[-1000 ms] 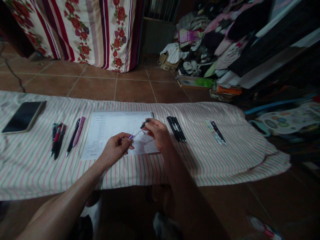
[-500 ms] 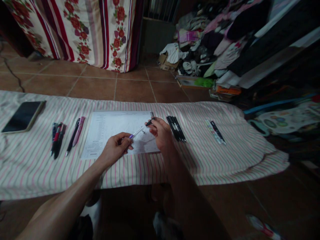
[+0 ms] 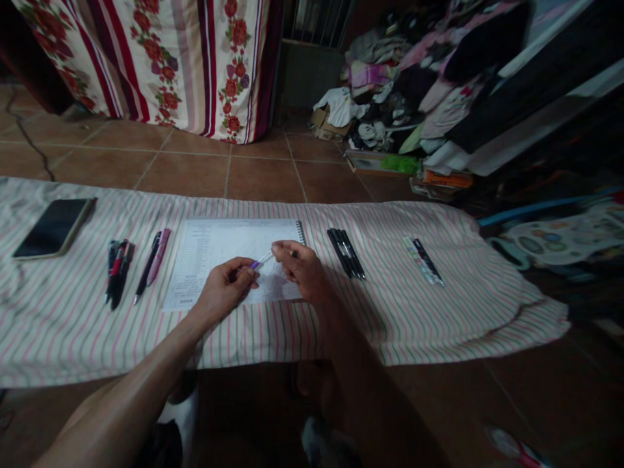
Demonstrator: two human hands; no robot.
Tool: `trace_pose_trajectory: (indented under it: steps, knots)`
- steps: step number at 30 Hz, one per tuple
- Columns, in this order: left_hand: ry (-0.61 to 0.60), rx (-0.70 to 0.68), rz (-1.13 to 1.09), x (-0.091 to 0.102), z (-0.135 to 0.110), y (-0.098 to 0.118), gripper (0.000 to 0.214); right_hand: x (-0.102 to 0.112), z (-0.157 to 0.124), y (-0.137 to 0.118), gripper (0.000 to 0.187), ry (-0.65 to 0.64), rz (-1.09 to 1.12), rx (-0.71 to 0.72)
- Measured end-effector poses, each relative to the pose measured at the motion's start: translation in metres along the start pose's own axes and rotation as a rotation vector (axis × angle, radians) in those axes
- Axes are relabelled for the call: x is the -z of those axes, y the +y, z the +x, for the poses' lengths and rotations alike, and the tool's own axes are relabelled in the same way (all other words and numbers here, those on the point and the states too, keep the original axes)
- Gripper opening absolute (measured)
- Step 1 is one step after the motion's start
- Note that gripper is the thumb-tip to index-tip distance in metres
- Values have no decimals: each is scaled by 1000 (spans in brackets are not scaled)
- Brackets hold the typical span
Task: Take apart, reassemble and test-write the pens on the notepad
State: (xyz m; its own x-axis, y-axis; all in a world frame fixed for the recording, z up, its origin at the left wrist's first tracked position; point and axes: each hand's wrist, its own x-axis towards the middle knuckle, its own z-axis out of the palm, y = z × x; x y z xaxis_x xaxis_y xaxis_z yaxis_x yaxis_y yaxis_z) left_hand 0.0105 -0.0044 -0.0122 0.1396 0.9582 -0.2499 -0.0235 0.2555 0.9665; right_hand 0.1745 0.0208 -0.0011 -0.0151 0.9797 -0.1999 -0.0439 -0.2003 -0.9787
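My left hand is closed around the purple end of a clear pen above a spiral notebook lying on a striped cloth. My right hand is closed too, its fingertips pinching the pen's other end. A small dark piece, probably the pen's cap, shows between its fingers, though I cannot be sure. Both hands hover just over the lower right part of the page.
Left of the notebook lie a pink and a black pen, a bunch of several pens and a dark phone. Black pens and a packaged pen lie to the right. Clothes are piled on the tiled floor behind.
My right hand had drawn away to the right with a dark cap, leaving the pen in my left hand. It has now come back left onto the pen's end.
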Motion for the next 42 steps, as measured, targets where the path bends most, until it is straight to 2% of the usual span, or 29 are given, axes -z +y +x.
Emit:
trace_pose_trajectory:
  steps: [2, 5, 13, 16, 22, 25, 28, 33, 39, 42]
  knots:
    - [3, -28, 30, 1, 0, -2, 35, -1, 0, 2, 35, -46, -47, 18]
    - [3, -90, 88, 5, 2, -8, 32, -1, 0, 4, 30, -50, -70, 38]
    - [75, -187, 288, 18, 4, -20, 32, -4, 1, -5, 28, 72, 13, 5]
    - [114, -227, 382, 24, 2, -16, 28, 3, 4, -6, 28, 129, 32, 7]
    - [226, -402, 536, 37, -3, -6, 16, 26, 8, -4, 29, 257, 94, -2]
    - [264, -453, 617, 43, -6, -3, 14, 31, 6, -3, 30, 276, 75, -2]
    - [294, -470, 662, 48, -10, -2, 13, 29, 0, -1, 29, 235, -18, 16]
    - [343, -504, 663, 48, -16, -1, 13, 17, -7, 9, 22, 210, -295, 91]
    - [331, -588, 425, 42, -28, 2, 3, 12, -12, 22, 15, 127, -703, 348]
    - [317, -583, 306, 39, -35, 4, 8, 13, -13, 26, 16, 96, -900, 489]
